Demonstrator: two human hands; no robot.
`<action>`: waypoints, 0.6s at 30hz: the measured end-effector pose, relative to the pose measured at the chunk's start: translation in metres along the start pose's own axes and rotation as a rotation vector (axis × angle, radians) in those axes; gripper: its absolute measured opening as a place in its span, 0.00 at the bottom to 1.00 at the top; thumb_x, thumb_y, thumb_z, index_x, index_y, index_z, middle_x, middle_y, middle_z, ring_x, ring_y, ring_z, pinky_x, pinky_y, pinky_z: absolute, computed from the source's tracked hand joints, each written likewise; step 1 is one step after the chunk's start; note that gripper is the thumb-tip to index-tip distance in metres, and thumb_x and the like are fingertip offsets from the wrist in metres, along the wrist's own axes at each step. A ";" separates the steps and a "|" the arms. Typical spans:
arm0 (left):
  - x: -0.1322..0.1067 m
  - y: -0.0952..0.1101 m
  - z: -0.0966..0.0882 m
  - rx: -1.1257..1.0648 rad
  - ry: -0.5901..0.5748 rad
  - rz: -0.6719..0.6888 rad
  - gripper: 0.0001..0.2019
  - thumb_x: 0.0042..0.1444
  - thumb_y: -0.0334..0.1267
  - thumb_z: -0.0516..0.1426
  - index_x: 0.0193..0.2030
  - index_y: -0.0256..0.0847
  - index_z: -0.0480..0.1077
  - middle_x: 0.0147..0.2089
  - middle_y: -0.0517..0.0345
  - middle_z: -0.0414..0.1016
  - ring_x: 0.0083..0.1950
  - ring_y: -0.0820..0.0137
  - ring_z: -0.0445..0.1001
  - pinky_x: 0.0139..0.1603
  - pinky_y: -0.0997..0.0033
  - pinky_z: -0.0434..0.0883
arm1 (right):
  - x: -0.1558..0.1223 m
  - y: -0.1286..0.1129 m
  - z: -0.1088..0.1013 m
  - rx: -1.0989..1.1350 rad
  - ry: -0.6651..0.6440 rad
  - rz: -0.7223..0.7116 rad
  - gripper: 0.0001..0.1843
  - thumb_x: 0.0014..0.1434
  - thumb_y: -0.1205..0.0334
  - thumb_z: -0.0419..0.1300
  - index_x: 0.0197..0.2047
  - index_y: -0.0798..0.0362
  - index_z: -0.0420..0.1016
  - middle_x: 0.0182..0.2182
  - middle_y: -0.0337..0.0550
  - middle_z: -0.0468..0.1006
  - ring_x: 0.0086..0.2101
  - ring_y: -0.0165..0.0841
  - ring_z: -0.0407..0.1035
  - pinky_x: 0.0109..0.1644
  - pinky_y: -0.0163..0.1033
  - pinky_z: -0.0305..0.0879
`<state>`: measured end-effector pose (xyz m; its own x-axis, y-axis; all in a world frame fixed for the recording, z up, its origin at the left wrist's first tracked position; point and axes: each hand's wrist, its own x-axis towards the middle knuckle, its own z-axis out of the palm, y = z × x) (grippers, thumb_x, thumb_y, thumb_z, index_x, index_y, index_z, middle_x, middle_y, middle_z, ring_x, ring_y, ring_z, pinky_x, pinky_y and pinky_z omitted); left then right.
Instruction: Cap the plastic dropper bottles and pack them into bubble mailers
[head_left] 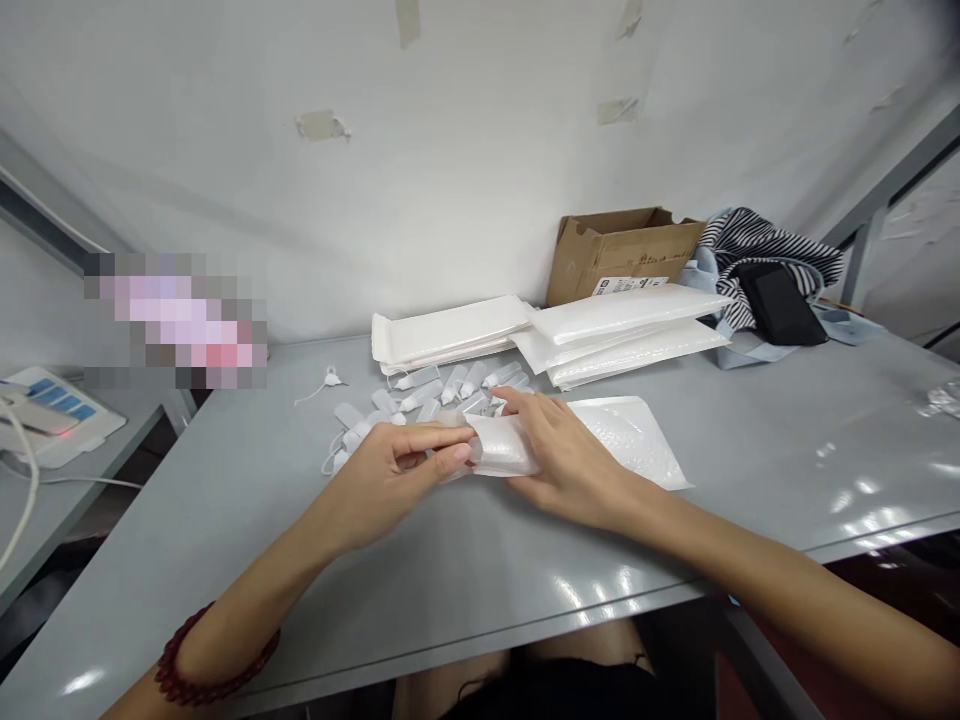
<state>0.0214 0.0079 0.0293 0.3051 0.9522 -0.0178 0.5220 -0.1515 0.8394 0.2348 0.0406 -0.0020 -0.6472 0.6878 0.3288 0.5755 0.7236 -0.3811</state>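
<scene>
My right hand (559, 450) is closed around a white bubble mailer (637, 435), its open end (506, 445) turned to the left. At that opening, my left hand (412, 460) pinches what looks like a small clear squeeze bottle (475, 449) between thumb and fingers, partly hidden by the mailer. Behind both hands lies a loose spread of several clear squeeze bottles (420, 395) with white caps. One separate white cap (332, 377) with a thin strap rests farther left.
Stacked white mailers lie at the back, a flat pile (454, 330) and a puffier pile (630, 320). Behind them stands an open cardboard box (619, 255). Striped cloth (772, 245) and a black pouch-like item (780, 300) sit at the right. A white device (64, 415) with a cable is on the left surface.
</scene>
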 end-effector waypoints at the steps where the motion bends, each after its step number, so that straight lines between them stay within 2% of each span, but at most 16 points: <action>1: 0.000 0.000 0.001 0.004 0.014 -0.013 0.14 0.57 0.48 0.55 0.43 0.48 0.78 0.43 0.58 0.79 0.41 0.66 0.74 0.39 0.72 0.71 | 0.000 -0.001 0.000 0.000 0.003 -0.004 0.37 0.49 0.67 0.57 0.61 0.58 0.49 0.47 0.56 0.70 0.47 0.46 0.65 0.49 0.53 0.64; 5: 0.000 0.001 0.000 0.009 0.066 -0.080 0.13 0.54 0.47 0.57 0.42 0.48 0.78 0.43 0.59 0.80 0.41 0.65 0.76 0.38 0.73 0.72 | -0.001 -0.003 0.001 0.009 -0.003 -0.015 0.36 0.49 0.68 0.57 0.61 0.59 0.50 0.48 0.56 0.70 0.46 0.46 0.65 0.49 0.52 0.64; 8: 0.001 0.002 -0.003 0.015 0.090 -0.089 0.14 0.56 0.48 0.55 0.41 0.45 0.78 0.39 0.58 0.81 0.35 0.68 0.76 0.32 0.75 0.71 | -0.001 -0.004 0.000 0.024 -0.014 -0.010 0.36 0.49 0.68 0.57 0.61 0.59 0.50 0.48 0.56 0.70 0.46 0.46 0.65 0.49 0.53 0.64; 11: 0.001 0.002 -0.003 0.020 0.070 -0.110 0.16 0.55 0.49 0.56 0.43 0.43 0.77 0.36 0.57 0.81 0.32 0.69 0.76 0.29 0.75 0.70 | -0.001 -0.005 -0.001 0.033 -0.017 -0.007 0.36 0.48 0.68 0.56 0.61 0.58 0.50 0.48 0.56 0.70 0.47 0.46 0.65 0.49 0.54 0.64; 14: 0.000 0.001 -0.001 0.003 0.038 -0.115 0.13 0.54 0.47 0.56 0.39 0.43 0.77 0.34 0.58 0.80 0.33 0.68 0.76 0.30 0.75 0.69 | -0.002 -0.005 0.000 0.031 -0.026 -0.009 0.37 0.48 0.68 0.57 0.61 0.56 0.49 0.49 0.56 0.70 0.48 0.47 0.65 0.49 0.54 0.64; 18: -0.001 0.001 0.000 0.053 0.084 -0.128 0.12 0.56 0.44 0.54 0.39 0.43 0.75 0.30 0.61 0.79 0.27 0.72 0.73 0.26 0.77 0.65 | -0.002 -0.005 0.000 0.025 -0.042 0.002 0.37 0.48 0.68 0.57 0.61 0.58 0.50 0.48 0.56 0.71 0.48 0.47 0.65 0.49 0.53 0.64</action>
<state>0.0220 0.0068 0.0300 0.1667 0.9831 -0.0758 0.5948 -0.0389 0.8030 0.2329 0.0359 -0.0011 -0.6670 0.6856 0.2917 0.5644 0.7205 -0.4028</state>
